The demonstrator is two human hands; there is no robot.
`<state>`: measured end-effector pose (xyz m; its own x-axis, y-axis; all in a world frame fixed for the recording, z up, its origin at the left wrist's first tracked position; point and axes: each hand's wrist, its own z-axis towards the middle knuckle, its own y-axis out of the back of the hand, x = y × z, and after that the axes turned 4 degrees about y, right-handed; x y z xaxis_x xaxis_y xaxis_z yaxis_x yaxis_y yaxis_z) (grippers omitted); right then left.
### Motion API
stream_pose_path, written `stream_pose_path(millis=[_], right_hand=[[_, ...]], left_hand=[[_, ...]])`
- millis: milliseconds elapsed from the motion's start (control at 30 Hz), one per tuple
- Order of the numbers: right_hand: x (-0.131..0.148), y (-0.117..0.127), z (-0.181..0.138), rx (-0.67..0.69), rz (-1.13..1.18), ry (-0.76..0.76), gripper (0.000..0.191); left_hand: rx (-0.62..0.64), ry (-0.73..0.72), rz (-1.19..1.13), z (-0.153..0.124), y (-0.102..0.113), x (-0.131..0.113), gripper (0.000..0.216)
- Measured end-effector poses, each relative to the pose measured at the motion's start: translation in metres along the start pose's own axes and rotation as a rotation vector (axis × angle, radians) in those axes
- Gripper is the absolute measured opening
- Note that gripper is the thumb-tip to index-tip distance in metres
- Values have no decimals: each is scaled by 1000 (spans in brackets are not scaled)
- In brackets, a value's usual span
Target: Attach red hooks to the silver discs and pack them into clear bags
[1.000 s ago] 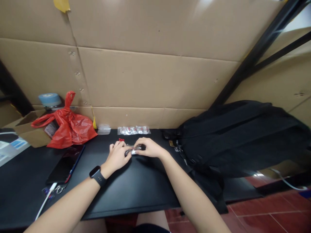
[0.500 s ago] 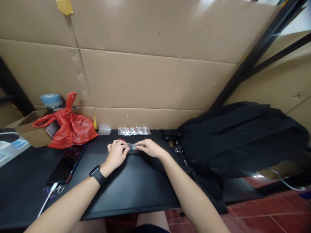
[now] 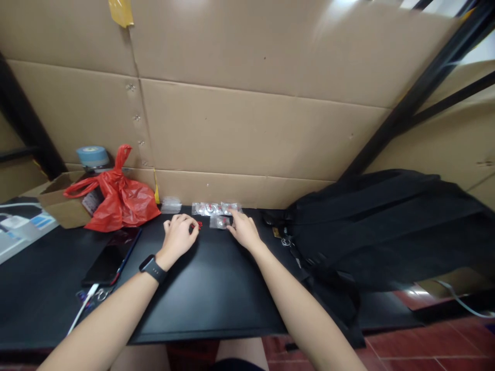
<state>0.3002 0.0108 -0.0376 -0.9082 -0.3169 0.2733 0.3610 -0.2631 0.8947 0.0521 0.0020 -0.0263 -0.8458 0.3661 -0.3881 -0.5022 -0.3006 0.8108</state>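
Note:
My left hand [image 3: 177, 236], with a black smartwatch on the wrist, rests on the black table [image 3: 216, 293] with its fingers curled, and its fingertips pinch a small red piece [image 3: 198, 225]. My right hand [image 3: 243, 231] reaches further back and its fingertips hold the right edge of a small clear packet [image 3: 219, 221] that lies on the table. Just behind that packet, a row of similar clear packets [image 3: 214, 208] with red and silver parts inside lies against the cardboard wall.
Another clear packet [image 3: 170, 205] lies to the left of the row. A red plastic bag [image 3: 119, 203], a cardboard box [image 3: 62, 206] and a blue tape roll [image 3: 92, 154] stand at the back left. A phone [image 3: 110, 257] with a cable lies on the left, and a black backpack [image 3: 386, 226] is on the right.
Both hands held the clear packet together in the table's middle. They have since separated: the right hand carried it back toward the row, and the left hand moved to the red piece.

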Motion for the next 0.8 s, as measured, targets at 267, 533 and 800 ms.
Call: stream_pose_path(millis=[267,533,800], right_hand=[[9,-3,-2,154,-60,140,30],[-31,16,-5,186,48,31,39],[-40,18,-8,240,71,-28,36]], left_hand=[[298,-192,123,20,33,57,22],[394,-189,94,18,26,50,10],[357,-238,-140,11,21,34,21]])
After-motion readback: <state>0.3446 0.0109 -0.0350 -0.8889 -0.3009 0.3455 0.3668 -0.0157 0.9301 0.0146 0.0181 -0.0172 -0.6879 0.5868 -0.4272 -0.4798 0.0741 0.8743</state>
